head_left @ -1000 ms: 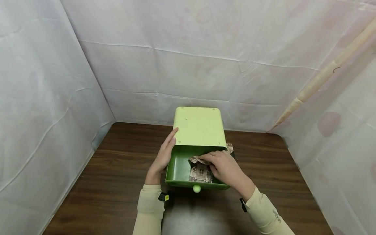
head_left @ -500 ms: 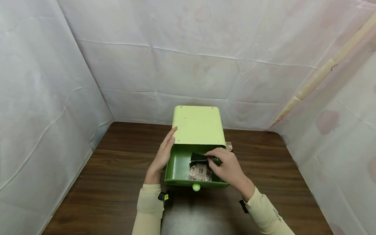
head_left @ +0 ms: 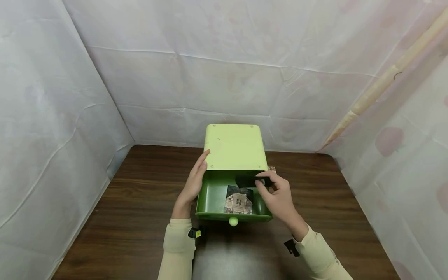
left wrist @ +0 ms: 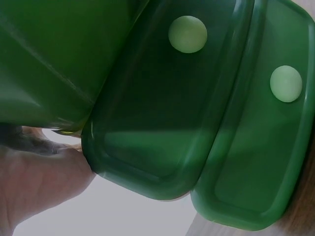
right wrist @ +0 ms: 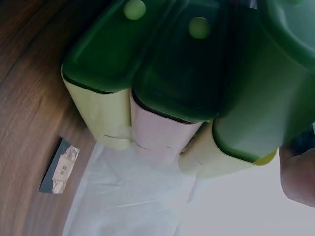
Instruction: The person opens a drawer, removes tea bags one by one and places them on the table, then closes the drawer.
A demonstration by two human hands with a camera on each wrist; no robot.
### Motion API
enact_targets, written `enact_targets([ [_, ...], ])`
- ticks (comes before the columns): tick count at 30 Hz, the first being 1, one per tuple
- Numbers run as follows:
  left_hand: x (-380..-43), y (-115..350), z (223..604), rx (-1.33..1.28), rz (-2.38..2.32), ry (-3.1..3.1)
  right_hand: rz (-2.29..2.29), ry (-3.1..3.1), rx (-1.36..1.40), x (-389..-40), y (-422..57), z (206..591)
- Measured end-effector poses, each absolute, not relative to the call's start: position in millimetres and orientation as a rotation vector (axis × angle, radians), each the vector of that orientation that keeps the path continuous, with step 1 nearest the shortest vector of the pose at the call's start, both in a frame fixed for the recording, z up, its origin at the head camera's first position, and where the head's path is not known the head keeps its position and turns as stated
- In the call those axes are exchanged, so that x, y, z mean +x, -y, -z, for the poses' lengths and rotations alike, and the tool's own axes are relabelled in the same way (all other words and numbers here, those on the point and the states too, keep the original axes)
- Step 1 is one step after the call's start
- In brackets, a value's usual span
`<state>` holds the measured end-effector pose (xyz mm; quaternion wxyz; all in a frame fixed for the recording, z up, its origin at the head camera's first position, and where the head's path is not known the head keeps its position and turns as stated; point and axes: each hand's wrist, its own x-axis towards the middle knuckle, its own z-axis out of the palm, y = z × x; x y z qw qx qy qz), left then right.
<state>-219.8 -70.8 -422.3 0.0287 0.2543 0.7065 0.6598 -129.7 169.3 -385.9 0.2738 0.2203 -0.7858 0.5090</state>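
My right hand pinches a flat black sachet between thumb and fingers, above the pulled-out green drawer. Inside that drawer lies another sachet, black at the top with a floral front and a pale label. My left hand rests along the left side of the light-green drawer cabinet, fingers extended. In the left wrist view, part of the left hand shows beside the drawers. Only an edge of the right hand appears in the right wrist view, its sachet mostly hidden.
Two lower drawers are closed, in pink and yellow casings. A third sachet lies on the wooden table, to the cabinet's right. White sheeting hangs behind and at both sides.
The right hand has lifted the sachet up off the other one in the drawer, toward the cabinet's front edge; its black side now shows. The left hand stays on the cabinet.
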Motion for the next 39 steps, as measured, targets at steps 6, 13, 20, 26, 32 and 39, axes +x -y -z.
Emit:
enact_targets([
  [6, -219, 73, 421, 0.788, -2.043, -2.181, -1.479, 2.039, 0.416, -125, -173, 381],
  [13, -217, 77, 419, 0.786, -2.045, -2.189, -1.460, 1.828, 0.416, -127, -178, 380],
  [20, -215, 80, 419, 0.771, -2.053, -2.190, -1.203, 1.782, 0.469, -133, -188, 376],
  [26, -214, 82, 417, 0.763, -2.055, -2.207, -0.989, 1.899, 0.363, -146, -211, 399],
  [32, -212, 85, 420, 0.751, -2.035, -2.216, -0.797, 2.051, 0.278, -163, -239, 441],
  [39, -215, 82, 425, 0.752, -2.056, -2.193, -0.428, 2.270, 0.265, -185, -265, 479],
])
